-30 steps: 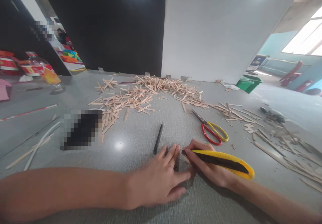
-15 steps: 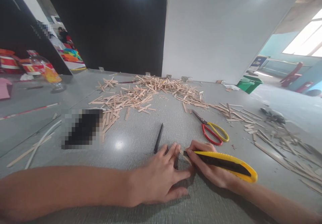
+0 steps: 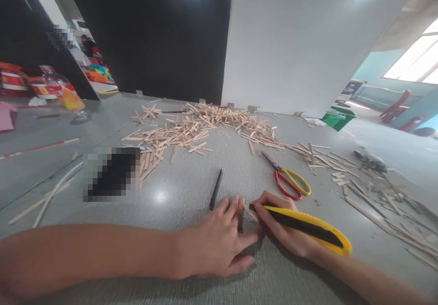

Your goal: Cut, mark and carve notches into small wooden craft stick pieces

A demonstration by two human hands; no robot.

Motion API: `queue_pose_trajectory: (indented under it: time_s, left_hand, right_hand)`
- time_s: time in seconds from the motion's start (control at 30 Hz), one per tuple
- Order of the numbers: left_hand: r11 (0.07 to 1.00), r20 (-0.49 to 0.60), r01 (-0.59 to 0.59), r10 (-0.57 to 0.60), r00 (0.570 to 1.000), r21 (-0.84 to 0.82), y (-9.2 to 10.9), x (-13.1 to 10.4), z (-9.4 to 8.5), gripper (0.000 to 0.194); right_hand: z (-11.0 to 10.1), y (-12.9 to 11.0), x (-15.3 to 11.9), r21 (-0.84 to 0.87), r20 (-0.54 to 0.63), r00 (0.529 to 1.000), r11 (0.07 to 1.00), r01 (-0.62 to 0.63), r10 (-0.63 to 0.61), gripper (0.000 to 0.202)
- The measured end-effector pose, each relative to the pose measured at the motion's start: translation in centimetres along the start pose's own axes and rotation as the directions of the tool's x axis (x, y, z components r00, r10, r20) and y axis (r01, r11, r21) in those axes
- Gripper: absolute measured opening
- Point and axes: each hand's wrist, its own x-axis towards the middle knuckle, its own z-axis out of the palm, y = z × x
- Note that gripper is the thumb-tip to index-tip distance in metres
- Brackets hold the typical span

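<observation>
My right hand (image 3: 285, 239) is closed around a yellow and black utility knife (image 3: 308, 225), its tip end pointing left, low over the table. A thin wooden strip (image 3: 250, 212) lies on the table between my two hands, partly hidden by fingers. My left hand (image 3: 214, 239) lies palm down with its fingers spread, fingertips at the strip's far end and near my right hand. A dark pen (image 3: 216, 188) rests just beyond my left fingers. Scissors with one red and one yellow handle (image 3: 290, 181) lie beyond my right hand.
Many short wooden sticks (image 3: 191, 131) are heaped across the back. Longer strips and scraps (image 3: 386, 200) lie on the right. At the left are a plastic bottle (image 3: 66, 95), a white cable (image 3: 56, 188) and a blurred-out dark object (image 3: 114, 172). Upright panels (image 3: 273, 44) close off the back.
The knife's rear end has dipped slightly. Both hands stay nearly in place around the strip, and the view has shifted a little.
</observation>
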Motion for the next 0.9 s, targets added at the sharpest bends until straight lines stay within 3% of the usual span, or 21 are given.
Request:
queue_pose_trajectory:
  time_s: [0.9]
  left_hand:
    - [1.0,0.007,-0.013,0.013,1.0,0.007,-0.14,0.11,-0.07,0.056]
  right_hand:
    - [0.04,0.43,0.48,-0.044,0.032,0.999,0.999,0.032,-0.03,0.028]
